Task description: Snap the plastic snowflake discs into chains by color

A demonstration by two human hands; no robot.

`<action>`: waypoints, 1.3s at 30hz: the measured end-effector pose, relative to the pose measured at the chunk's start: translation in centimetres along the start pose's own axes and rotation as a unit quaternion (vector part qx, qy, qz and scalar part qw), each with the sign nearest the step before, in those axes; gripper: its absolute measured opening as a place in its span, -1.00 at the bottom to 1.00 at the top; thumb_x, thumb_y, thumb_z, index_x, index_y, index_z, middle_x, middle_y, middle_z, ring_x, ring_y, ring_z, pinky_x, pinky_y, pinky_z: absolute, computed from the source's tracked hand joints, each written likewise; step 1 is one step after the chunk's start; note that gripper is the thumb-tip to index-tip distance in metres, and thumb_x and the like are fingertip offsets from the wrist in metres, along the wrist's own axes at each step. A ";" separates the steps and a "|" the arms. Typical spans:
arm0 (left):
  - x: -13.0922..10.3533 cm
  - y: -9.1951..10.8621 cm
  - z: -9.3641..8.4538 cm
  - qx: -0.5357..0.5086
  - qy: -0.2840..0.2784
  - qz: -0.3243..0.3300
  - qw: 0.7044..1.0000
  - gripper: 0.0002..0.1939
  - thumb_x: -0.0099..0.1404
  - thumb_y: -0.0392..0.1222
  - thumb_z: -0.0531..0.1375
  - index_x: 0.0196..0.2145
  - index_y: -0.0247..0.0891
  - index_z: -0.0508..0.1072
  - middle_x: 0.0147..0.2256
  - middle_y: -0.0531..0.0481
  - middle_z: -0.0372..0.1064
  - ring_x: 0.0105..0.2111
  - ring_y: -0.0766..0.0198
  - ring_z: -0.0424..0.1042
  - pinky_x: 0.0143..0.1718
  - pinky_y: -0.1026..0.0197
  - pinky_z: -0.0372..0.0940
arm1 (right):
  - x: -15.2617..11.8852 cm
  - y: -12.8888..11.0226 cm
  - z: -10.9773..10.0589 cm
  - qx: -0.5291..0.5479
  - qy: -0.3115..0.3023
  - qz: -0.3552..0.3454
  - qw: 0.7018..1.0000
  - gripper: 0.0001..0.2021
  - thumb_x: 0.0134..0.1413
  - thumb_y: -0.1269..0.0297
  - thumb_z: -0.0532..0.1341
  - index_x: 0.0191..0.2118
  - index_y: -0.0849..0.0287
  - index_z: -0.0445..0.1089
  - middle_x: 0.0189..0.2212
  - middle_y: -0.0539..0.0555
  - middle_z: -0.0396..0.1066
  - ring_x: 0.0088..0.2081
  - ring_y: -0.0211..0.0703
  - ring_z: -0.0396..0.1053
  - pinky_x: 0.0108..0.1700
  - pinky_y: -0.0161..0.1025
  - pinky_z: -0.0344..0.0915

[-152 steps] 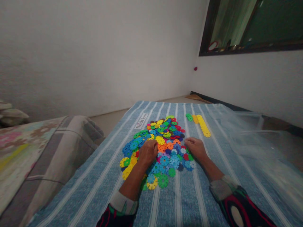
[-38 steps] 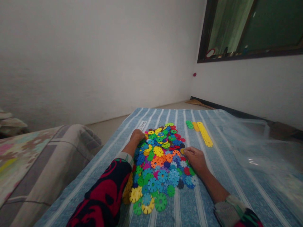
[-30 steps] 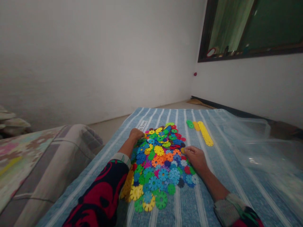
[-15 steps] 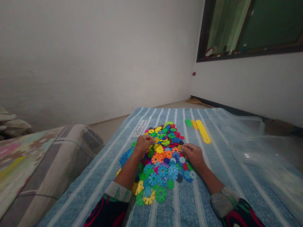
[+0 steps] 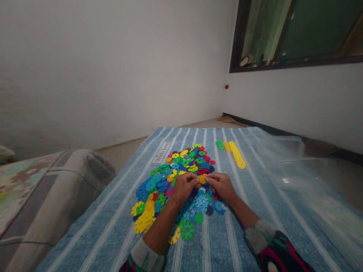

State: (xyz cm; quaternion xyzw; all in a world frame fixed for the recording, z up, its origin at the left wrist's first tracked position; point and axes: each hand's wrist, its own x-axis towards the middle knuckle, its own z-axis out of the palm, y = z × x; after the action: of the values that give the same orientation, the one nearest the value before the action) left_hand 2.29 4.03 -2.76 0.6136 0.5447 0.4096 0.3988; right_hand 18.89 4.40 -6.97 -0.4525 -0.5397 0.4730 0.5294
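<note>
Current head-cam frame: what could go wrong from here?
1. Drop: the left hand and right hand pinch a small orange-yellow piece over the disc pile. If it slipped, it could be hard to pick out among the many coloured discs.
2. Drag: the left forearm crosses the pile's near side and might shift loose yellow discs beside it.

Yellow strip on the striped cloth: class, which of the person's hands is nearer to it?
Right. The right hand is on the near side of the yellow strip, slightly left; the left hand is farther left, over the pile.
</note>
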 end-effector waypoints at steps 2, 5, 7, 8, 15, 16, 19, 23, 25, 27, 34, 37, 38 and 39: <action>-0.3 0.1 0.2 -0.004 -0.009 -0.004 1.000 -0.85 -0.03 -0.11 0.19 -0.60 -0.24 0.41 -0.60 0.09 0.34 -0.54 0.33 0.28 -0.46 0.28 0.17 | 0.0 0.2 0.1 -0.005 -0.001 -0.009 1.000 -0.69 -0.15 0.05 0.30 -0.42 0.24 0.53 -0.79 -0.11 0.21 -0.74 -0.37 0.08 -0.67 -0.39 0.02; -0.5 -0.1 0.4 -0.028 -0.019 -0.002 0.999 -0.84 -0.03 -0.10 0.19 -0.60 -0.24 0.40 -0.60 0.11 0.30 -0.54 0.35 0.25 -0.47 0.30 0.14 | 0.0 0.2 0.1 -0.016 -0.003 -0.014 1.000 -0.70 -0.15 0.06 0.30 -0.44 0.23 0.53 -0.77 -0.09 0.25 -0.72 -0.36 0.10 -0.68 -0.40 0.02; -0.6 -0.3 0.4 -0.039 -0.022 0.000 0.999 -0.84 -0.03 -0.10 0.19 -0.60 -0.25 0.40 -0.60 0.12 0.29 -0.55 0.36 0.23 -0.48 0.30 0.13 | 0.0 0.1 0.2 -0.017 -0.005 -0.011 1.000 -0.71 -0.16 0.06 0.30 -0.45 0.23 0.52 -0.76 -0.09 0.26 -0.73 -0.36 0.11 -0.68 -0.40 0.02; -0.6 -0.3 0.5 -0.042 -0.023 0.000 0.999 -0.84 -0.03 -0.11 0.19 -0.60 -0.25 0.40 -0.60 0.12 0.28 -0.55 0.37 0.23 -0.48 0.30 0.12 | 0.0 0.1 0.2 -0.016 -0.005 -0.010 1.000 -0.72 -0.17 0.07 0.30 -0.45 0.23 0.52 -0.76 -0.09 0.26 -0.73 -0.37 0.11 -0.68 -0.40 0.02; -0.6 -0.6 0.7 -0.054 -0.022 -0.010 0.998 -0.85 -0.02 -0.12 0.20 -0.59 -0.26 0.42 -0.62 0.10 0.32 -0.58 0.38 0.23 -0.50 0.30 0.11 | 0.0 -0.1 0.2 -0.016 -0.012 -0.009 1.000 -0.75 -0.17 0.11 0.28 -0.45 0.22 0.49 -0.78 -0.11 0.21 -0.73 -0.38 0.09 -0.69 -0.42 -0.03; -0.6 -0.6 0.7 -0.054 -0.023 -0.011 0.998 -0.85 -0.02 -0.12 0.20 -0.58 -0.26 0.42 -0.62 0.10 0.32 -0.59 0.38 0.22 -0.51 0.30 0.11 | 0.0 0.0 0.2 -0.017 -0.012 -0.010 1.000 -0.76 -0.16 0.12 0.28 -0.45 0.22 0.49 -0.78 -0.12 0.22 -0.73 -0.38 0.09 -0.68 -0.42 -0.03; -0.7 -0.7 0.7 -0.049 -0.030 -0.009 0.998 -0.83 -0.01 -0.11 0.20 -0.59 -0.27 0.44 -0.62 0.07 0.33 -0.60 0.38 0.21 -0.52 0.30 0.10 | 0.0 0.2 0.1 -0.018 -0.015 -0.016 1.000 -0.77 -0.14 0.14 0.28 -0.44 0.23 0.48 -0.79 -0.13 0.20 -0.75 -0.39 0.07 -0.68 -0.42 -0.02; -0.7 -0.8 0.6 -0.038 -0.044 -0.013 0.998 -0.80 0.03 -0.10 0.19 -0.53 -0.28 0.51 -0.59 0.03 0.38 -0.60 0.37 0.22 -0.54 0.29 0.11 | 0.1 0.3 0.0 -0.006 -0.015 -0.019 1.000 -0.77 -0.13 0.14 0.29 -0.43 0.23 0.47 -0.79 -0.13 0.22 -0.75 -0.39 0.08 -0.67 -0.41 0.01; -0.7 -0.9 0.7 -0.032 -0.050 -0.011 0.998 -0.78 0.05 -0.09 0.18 -0.48 -0.29 0.54 -0.59 0.02 0.39 -0.60 0.36 0.22 -0.55 0.29 0.10 | 0.1 0.2 0.0 0.001 -0.018 -0.015 1.000 -0.75 -0.14 0.12 0.30 -0.44 0.23 0.46 -0.79 -0.13 0.22 -0.75 -0.39 0.09 -0.67 -0.41 0.01; -0.7 -1.0 0.7 -0.018 -0.055 0.000 0.998 -0.77 0.07 -0.09 0.17 -0.47 -0.29 0.55 -0.60 0.03 0.38 -0.60 0.36 0.22 -0.55 0.30 0.09 | 0.2 0.0 0.0 0.005 -0.022 -0.010 1.000 -0.74 -0.15 0.10 0.31 -0.45 0.23 0.44 -0.80 -0.13 0.21 -0.75 -0.39 0.09 -0.68 -0.42 0.00; -0.8 -0.8 0.9 0.059 -0.072 0.074 0.993 -0.70 0.12 -0.07 0.09 -0.53 -0.30 0.51 -0.60 0.06 0.31 -0.54 0.33 0.24 -0.47 0.27 0.09 | 0.2 -0.4 -0.1 0.002 -0.039 -0.001 0.999 -0.75 -0.17 0.11 0.32 -0.49 0.22 0.41 -0.80 -0.13 0.20 -0.75 -0.39 0.09 -0.68 -0.42 -0.01; -1.0 -0.8 0.9 0.072 -0.073 0.078 0.992 -0.69 0.13 -0.06 0.08 -0.55 -0.29 0.51 -0.60 0.06 0.31 -0.55 0.33 0.23 -0.48 0.27 0.09 | 0.2 -0.3 -0.1 -0.011 -0.047 0.005 0.999 -0.77 -0.17 0.13 0.31 -0.49 0.22 0.41 -0.80 -0.13 0.20 -0.74 -0.39 0.10 -0.68 -0.42 -0.01; -1.0 -0.8 1.0 0.069 -0.073 0.075 0.992 -0.69 0.12 -0.05 0.09 -0.54 -0.30 0.51 -0.60 0.06 0.32 -0.55 0.33 0.23 -0.48 0.27 0.09 | 0.2 -0.3 -0.1 -0.015 -0.050 0.008 0.999 -0.77 -0.17 0.14 0.31 -0.49 0.22 0.41 -0.80 -0.13 0.20 -0.74 -0.39 0.10 -0.67 -0.42 -0.01; -1.0 -0.9 1.0 0.065 -0.073 0.071 0.993 -0.69 0.12 -0.05 0.10 -0.53 -0.30 0.52 -0.60 0.06 0.32 -0.55 0.33 0.23 -0.48 0.28 0.09 | 0.2 -0.3 -0.1 -0.018 -0.055 0.012 0.998 -0.78 -0.16 0.14 0.31 -0.49 0.22 0.41 -0.79 -0.13 0.20 -0.74 -0.39 0.10 -0.67 -0.42 -0.01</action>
State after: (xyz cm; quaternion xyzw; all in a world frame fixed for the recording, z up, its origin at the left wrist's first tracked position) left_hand 2.86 3.03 -3.97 0.7037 0.4948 0.3547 0.3662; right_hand 18.96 4.54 -6.67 -0.4419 -0.5707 0.4935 0.4853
